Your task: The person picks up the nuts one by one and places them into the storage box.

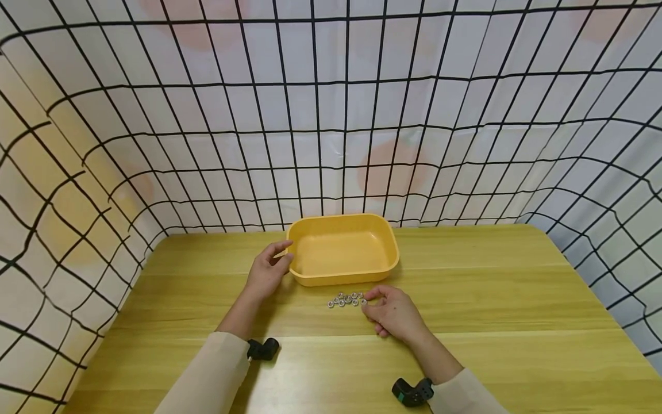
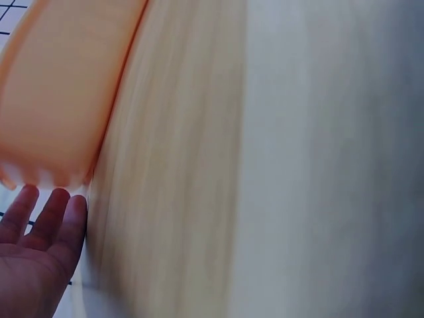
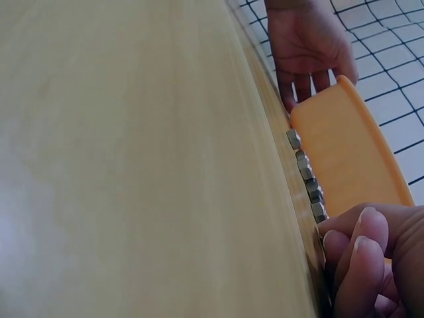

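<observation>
In the head view, a yellow plastic basin [image 1: 343, 279] sits on the wooden table with nothing in it. My left hand [image 1: 267, 272] is at its left end, fingertips against the outer wall near the rim; the left wrist view shows the fingers [image 2: 50, 222] nearly straight there. Several small metal nuts [image 1: 342, 303] lie in a loose cluster in front of the basin. My right hand [image 1: 397, 313] pinches the rightmost nut [image 1: 364, 302] between thumb and index finger, low over the table. In the right wrist view, other nuts [image 3: 305, 169] line up beyond the fingertips.
The wooden table [image 1: 496, 299] reaches out on both sides of the basin. Black wire grid panels [image 1: 346, 131] with pale sheeting behind them stand along its back and sides. A black wrist camera [image 1: 412, 392] is worn on each wrist.
</observation>
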Available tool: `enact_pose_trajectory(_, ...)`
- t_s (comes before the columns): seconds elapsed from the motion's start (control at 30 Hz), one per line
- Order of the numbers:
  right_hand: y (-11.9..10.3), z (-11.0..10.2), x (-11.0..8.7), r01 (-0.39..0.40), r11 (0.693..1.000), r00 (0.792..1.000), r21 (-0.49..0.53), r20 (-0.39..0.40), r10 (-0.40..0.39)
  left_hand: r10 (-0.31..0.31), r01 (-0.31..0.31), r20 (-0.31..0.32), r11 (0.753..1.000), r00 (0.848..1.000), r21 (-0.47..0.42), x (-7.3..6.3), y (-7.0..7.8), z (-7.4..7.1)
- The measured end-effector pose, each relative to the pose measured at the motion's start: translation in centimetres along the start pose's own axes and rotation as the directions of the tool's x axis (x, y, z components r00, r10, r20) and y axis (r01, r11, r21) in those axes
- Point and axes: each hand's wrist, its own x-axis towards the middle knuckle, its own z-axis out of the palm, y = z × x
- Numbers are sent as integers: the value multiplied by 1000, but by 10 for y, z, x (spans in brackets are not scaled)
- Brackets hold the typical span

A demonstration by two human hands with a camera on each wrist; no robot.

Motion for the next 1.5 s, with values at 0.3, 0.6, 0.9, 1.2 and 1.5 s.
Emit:
enact_pose_trajectory(0.3,-2,3,1,8,998,999,-56,-30,-10,0,0,-17,1000,1000,-22,2,-5,1)
enact_pose_trajectory(0.6,-2,3,0,-4,997,999,-82,-37,1,-5,6,15,998,1000,-60,3,-10,-1)
enact_pose_trajectory(0.9,-1,5,-2,16,994,998,-111,-60,-23,-15,18,39,996,999,-87,3,-12,-3)
enact_pose_trajectory(1.2,0,8,-4,27,989,996,-145,-84,-39,-28,31,31,994,999,-103,1,-12,-3)
enact_pose_trajectory(1.5,-1,7,-8,58,988,990,-146,-122,-76,-29,32,36,996,999,-88,5,-12,-2)
